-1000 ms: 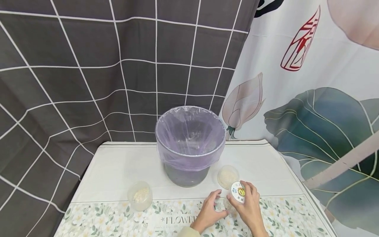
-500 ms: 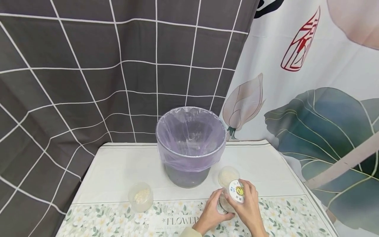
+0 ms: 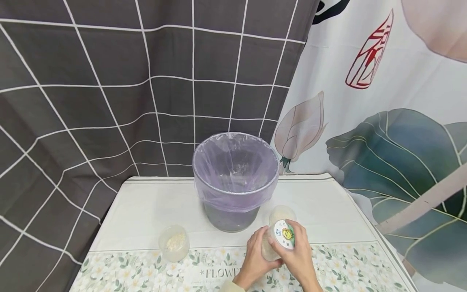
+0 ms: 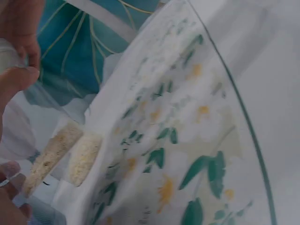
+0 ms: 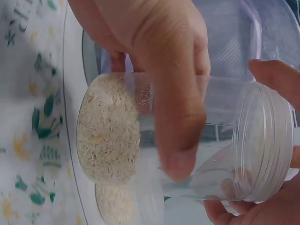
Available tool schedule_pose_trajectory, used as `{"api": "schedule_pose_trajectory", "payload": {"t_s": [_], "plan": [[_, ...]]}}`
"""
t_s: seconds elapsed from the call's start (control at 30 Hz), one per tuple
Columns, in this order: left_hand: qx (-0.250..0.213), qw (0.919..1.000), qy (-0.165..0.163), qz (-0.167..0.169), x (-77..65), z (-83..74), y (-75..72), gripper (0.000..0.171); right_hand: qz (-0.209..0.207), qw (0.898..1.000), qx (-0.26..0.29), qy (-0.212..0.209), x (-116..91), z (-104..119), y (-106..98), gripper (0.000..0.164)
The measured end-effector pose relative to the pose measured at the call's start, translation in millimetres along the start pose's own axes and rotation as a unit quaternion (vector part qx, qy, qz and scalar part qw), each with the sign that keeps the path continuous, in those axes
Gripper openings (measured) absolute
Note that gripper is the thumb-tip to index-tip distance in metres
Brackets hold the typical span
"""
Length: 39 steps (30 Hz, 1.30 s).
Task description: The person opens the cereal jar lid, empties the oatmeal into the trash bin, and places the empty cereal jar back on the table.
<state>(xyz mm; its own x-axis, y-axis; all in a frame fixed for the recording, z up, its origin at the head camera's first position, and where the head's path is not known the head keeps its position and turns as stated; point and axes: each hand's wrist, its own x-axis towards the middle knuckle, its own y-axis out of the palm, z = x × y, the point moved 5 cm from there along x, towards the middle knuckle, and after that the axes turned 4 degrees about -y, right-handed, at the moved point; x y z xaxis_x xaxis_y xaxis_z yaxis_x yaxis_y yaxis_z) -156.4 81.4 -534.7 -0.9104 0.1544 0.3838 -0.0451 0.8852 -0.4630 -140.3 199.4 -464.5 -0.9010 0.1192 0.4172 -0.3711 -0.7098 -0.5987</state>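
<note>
A clear plastic jar (image 3: 268, 248) with pale, shredded-looking bedding at its bottom is between my two hands, tilted in the head view. My left hand (image 3: 254, 258) curls around the jar's body; its thumb (image 5: 180, 154) crosses the clear wall in the right wrist view. My right hand (image 3: 300, 255) grips the jar's round lid (image 3: 284, 234), which has a white label with a yellow cartoon. In the left wrist view, the bedding (image 4: 52, 157) shows through the jar wall. Whether the jar's base touches the table is unclear.
Behind the held jar stands a similar jar (image 3: 282, 213), partly hidden. Another jar (image 3: 174, 243) with pale contents stands at the left. A bin (image 3: 233, 219) with a purple liner (image 3: 208, 182) stands at the back middle of the cloth-covered table (image 3: 146, 202).
My left hand, earlier spread beside the jar, has closed around its body. Both hands and the jar have shifted left, and the right hand still holds the lid.
</note>
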Motion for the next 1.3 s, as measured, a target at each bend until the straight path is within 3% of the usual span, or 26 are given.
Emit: {"api": "schedule_pose_trajectory", "payload": {"t_s": [0.1, 0.37, 0.53, 0.77, 0.9, 1.17, 1.23, 1.3], "plan": [[0.014, 0.9999, 0.003, -0.008, 1.2, -1.5, -9.5, 0.091, -0.009, 1.000, 0.018, -0.005, -0.6, 7.1, 1.6, 0.069], [0.120, 0.9913, 0.043, -0.030, 4.5, -5.2, -32.3, 0.095, 0.005, 0.998, 0.064, 0.026, -3.9, 16.3, 13.3, 0.069], [0.142, 0.9875, 0.050, -0.045, 3.6, -5.7, -41.3, 0.095, 0.004, 0.995, 0.092, 0.030, -6.1, 22.8, 17.4, 0.067], [0.158, 0.9847, 0.061, -0.042, 1.6, -9.3, -54.4, 0.089, 0.039, 0.987, 0.152, 0.043, -5.7, 27.4, 24.0, 0.058], [0.178, 0.9810, 0.066, -0.041, 2.8, -9.9, -63.3, 0.087, 0.046, 0.986, 0.153, 0.047, -4.8, 29.5, 29.2, 0.056], [0.228, 0.9684, 0.084, -0.054, 5.0, -10.3, -81.5, 0.092, 0.050, 0.991, 0.122, 0.023, 2.2, 48.4, 40.1, 0.051], [0.233, 0.9655, 0.094, -0.066, 5.0, -11.9, -84.6, 0.093, 0.035, 0.990, 0.137, 0.007, 5.2, 48.6, 45.2, 0.046], [0.239, 0.9624, 0.103, -0.079, 4.9, -13.6, -86.9, 0.093, 0.007, 0.989, 0.148, -0.019, 6.6, 35.1, 58.1, 0.043]]}}
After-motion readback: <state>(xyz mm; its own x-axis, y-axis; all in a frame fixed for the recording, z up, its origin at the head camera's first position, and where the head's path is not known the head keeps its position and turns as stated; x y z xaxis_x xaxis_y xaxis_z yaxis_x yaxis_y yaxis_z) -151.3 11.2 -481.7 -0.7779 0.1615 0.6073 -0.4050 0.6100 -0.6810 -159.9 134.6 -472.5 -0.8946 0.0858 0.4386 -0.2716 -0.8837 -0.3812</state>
